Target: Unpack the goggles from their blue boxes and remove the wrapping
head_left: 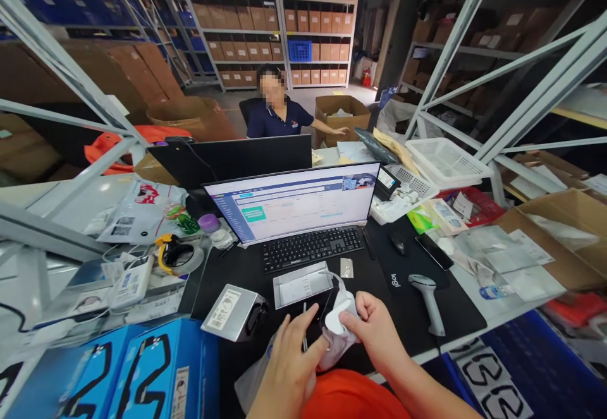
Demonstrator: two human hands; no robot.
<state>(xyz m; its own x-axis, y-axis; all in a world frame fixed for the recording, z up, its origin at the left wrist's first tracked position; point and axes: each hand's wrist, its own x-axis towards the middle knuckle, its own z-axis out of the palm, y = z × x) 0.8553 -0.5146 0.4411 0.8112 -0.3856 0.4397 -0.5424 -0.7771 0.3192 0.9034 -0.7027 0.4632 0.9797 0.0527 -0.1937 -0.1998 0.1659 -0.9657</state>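
White item (336, 323) between both hands (379, 330)

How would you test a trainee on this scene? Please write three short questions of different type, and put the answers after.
1. Which hand has its thumb on the white object?
2. True or false: the open shallow box lies nearer to the camera wearer than the keyboard.
3. What lies just to the right of the mouse? (a) a roll of tape (b) a black phone (c) a fire extinguisher

Key: 1. The right hand. 2. True. 3. b.
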